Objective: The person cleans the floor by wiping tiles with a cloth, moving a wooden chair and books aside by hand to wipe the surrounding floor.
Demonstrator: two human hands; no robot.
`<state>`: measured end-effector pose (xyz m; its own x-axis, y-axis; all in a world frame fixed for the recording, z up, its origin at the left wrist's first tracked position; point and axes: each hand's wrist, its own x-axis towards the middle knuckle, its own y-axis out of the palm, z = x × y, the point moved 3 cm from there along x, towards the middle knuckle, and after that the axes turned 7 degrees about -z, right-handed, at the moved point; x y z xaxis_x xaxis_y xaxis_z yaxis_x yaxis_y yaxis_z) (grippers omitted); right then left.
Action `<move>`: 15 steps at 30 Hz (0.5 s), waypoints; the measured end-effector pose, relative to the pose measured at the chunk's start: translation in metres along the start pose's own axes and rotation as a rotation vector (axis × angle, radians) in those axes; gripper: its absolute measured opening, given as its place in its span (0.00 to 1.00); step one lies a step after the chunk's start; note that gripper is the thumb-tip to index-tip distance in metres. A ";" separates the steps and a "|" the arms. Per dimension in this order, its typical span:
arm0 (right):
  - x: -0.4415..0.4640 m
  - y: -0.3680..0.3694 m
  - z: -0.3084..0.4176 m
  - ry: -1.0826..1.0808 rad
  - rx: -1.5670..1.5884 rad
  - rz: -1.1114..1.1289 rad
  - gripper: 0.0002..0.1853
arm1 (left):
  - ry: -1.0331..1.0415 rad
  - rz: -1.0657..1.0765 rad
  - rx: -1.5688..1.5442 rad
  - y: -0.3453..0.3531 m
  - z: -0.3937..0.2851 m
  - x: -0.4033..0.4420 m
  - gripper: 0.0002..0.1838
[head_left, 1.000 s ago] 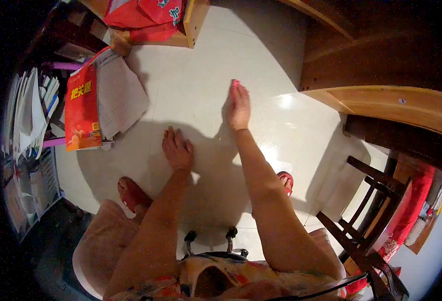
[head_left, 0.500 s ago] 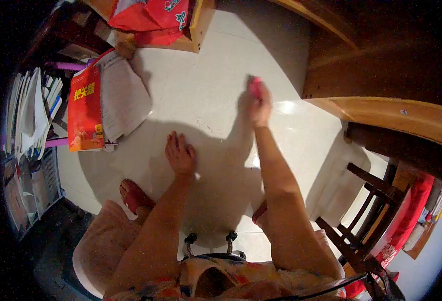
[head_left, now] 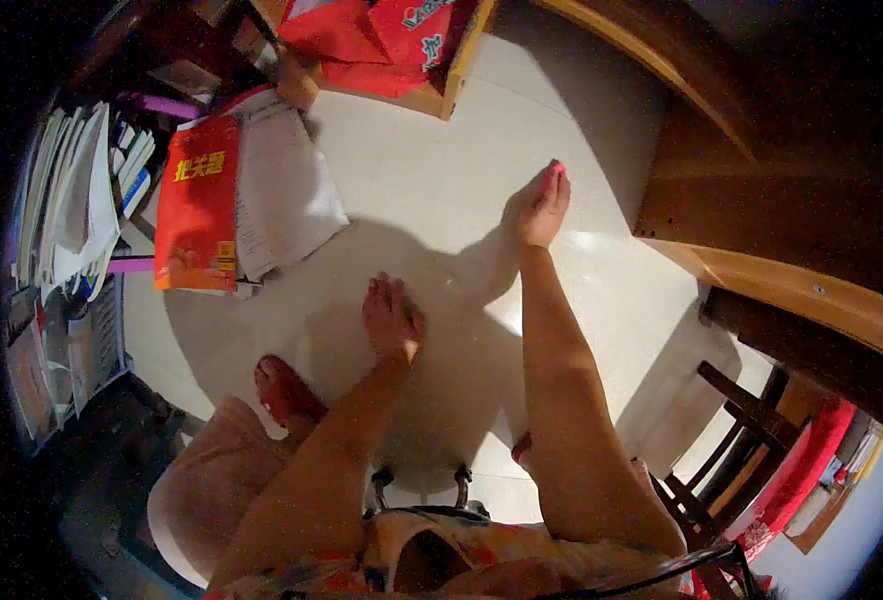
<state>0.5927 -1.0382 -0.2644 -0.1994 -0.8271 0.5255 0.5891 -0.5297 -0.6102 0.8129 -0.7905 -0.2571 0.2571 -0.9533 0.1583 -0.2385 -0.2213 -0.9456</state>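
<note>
In the head view, the pale tiled floor point(head_left: 461, 170) is spreading out beneath both hands, with furniture crowding its edges. At the left, a row of upright books and papers point(head_left: 71, 200) is standing packed together, and a red booklet point(head_left: 196, 220) is lying against loose printed sheets point(head_left: 286, 190) just beside it. At the top, a wooden box point(head_left: 453, 85) is holding a crumpled red bag point(head_left: 361, 45). At the right, a brown wooden cabinet point(head_left: 771, 210) is closing off that side, and a dark wooden chair point(head_left: 741, 395) is standing below it, near a red cloth point(head_left: 811, 465). The left foot in a red slipper point(head_left: 286, 390) is resting on the floor near the left forearm, while the right forearm is partly hiding the other foot. The booklet is showing large yellow characters, 把关题; the bag is carrying pale, green-edged lettering (too cropped and creased to read surely). The left hand point(head_left: 394, 318) is hovering over or touching the floor, which of the two I cannot tell, and its grip is open, palm down, fingers slightly apart. The right hand point(head_left: 545, 208) is reaching farther forward, its fingers closing around a small pinkish-red object point(head_left: 557, 167) that is showing at the fingertips, above or against the floor.
</note>
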 end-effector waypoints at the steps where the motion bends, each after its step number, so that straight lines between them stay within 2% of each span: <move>1: -0.001 0.009 0.009 0.009 0.014 0.038 0.29 | -0.018 0.059 0.021 0.000 0.001 0.001 0.33; 4: 0.001 0.041 0.045 -0.041 0.079 0.065 0.26 | 0.032 -0.063 -0.100 0.008 0.009 -0.003 0.33; 7: 0.001 0.065 0.094 -0.122 0.153 0.127 0.24 | -0.005 0.008 -0.166 0.009 0.012 -0.001 0.32; 11: -0.017 0.107 0.132 -0.167 0.255 0.203 0.25 | -0.037 -0.031 -0.167 0.000 0.003 0.001 0.31; 13: -0.018 0.108 0.153 -0.241 0.304 0.229 0.24 | -0.023 -0.043 -0.262 0.004 0.007 -0.001 0.30; 15: -0.019 0.099 0.163 -0.348 0.336 0.242 0.23 | -0.029 -0.003 -0.213 0.010 0.009 -0.003 0.31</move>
<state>0.7826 -1.0443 -0.2383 0.2106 -0.7767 0.5936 0.8153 -0.1955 -0.5451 0.8178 -0.7879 -0.2700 0.2845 -0.9469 0.1499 -0.4290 -0.2656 -0.8633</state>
